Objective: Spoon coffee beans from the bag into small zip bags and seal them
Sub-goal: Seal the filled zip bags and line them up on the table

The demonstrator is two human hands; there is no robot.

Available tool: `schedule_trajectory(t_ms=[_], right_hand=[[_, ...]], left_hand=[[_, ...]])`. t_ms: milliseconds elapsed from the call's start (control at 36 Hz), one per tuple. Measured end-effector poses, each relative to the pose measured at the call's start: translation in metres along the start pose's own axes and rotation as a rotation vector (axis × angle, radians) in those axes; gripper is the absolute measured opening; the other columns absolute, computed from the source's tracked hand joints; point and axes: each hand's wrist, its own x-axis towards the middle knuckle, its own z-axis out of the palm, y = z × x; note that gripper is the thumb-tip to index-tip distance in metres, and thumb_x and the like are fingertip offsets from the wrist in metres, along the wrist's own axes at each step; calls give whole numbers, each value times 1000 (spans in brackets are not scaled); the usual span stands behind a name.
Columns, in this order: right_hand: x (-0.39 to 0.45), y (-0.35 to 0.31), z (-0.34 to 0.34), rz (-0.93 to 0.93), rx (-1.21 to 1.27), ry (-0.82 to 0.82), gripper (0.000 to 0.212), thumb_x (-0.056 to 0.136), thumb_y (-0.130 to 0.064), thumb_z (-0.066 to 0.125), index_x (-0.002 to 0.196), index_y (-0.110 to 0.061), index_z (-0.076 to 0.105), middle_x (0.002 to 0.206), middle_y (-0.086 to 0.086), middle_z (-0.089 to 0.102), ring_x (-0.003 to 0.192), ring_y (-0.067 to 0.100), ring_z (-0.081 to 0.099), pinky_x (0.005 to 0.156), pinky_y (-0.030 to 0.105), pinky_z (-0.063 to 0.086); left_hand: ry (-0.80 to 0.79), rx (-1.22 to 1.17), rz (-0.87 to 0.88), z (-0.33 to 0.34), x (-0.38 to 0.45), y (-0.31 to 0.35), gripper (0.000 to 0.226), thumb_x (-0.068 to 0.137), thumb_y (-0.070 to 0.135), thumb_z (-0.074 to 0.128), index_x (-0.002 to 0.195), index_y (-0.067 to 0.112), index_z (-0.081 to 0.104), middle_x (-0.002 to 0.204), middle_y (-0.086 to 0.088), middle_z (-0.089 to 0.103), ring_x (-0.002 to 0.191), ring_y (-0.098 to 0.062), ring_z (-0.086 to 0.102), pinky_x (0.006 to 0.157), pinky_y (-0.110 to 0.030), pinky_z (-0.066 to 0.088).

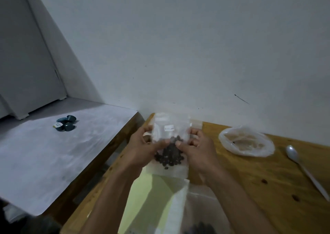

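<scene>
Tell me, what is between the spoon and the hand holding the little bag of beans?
A crumpled clear plastic bag lies on the wooden table between the spoon and the right hand, seen in the head view.

- Small zip bag: clear, white label patch
- Coffee beans: dark brown
- Worktop: orange-brown wood, dark knots
- Spoon: white
- Capsules: dark teal
- Big bag: pale yellow-green

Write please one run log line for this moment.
left hand: holds small zip bag | right hand: holds same bag | beans: inside bag | spoon: lying on table
</scene>
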Motion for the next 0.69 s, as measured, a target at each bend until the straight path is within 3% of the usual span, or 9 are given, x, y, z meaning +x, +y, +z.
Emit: schedule_trajectory(t_ms=[111,222,306,361,417,556,694], right_hand=[[32,8,-10,4,-75,189,51,86,-16,77,126,-25,46,101,1,66,89,17,68,79,41,62],[64,17,-16,-46,-234,315,51,89,-21,74,131,-21,46,101,-2,61,89,13,61,68,24,52],[87,23,-17,-47,-350,364,50,90,-20,71,135,-17,49,115,5,62,103,21,61,80,29,54],[98,25,-17,-32,-424,379,50,91,-21,69,137,-16,48,125,7,60,112,23,59,92,36,54],[106,27,-17,-30,-484,382,53,91,-24,69,139,-15,47,131,7,58,117,25,57,95,37,53],[115,37,-16,1,-639,386,58,92,-30,68,143,-14,47,139,7,56,125,29,55,95,37,50],[114,41,-17,21,-676,353,57,95,-26,64,146,-16,41,146,7,43,132,27,45,99,34,44]], left_hand=[[76,174,66,22,30,-7,67,67,10,90,121,21,52,106,-4,67,89,-18,69,65,-33,59],[107,393,167,48,62,-12,61,71,20,89,121,20,55,97,-3,65,87,-18,66,76,-39,61],[125,532,227,63,85,-17,58,74,26,87,124,17,58,101,-4,67,92,-20,67,81,-38,61],[125,633,249,71,96,-20,57,79,26,83,128,15,58,110,-5,67,100,-20,65,83,-28,58],[117,726,255,76,105,-24,55,84,26,79,132,13,55,123,-7,63,110,-23,61,83,-24,50],[115,849,244,82,113,-32,56,88,27,74,137,9,54,134,-11,59,119,-25,58,96,-30,48],[130,898,269,88,112,-33,43,91,26,70,129,9,57,136,-9,52,119,-25,53,97,-30,45]])
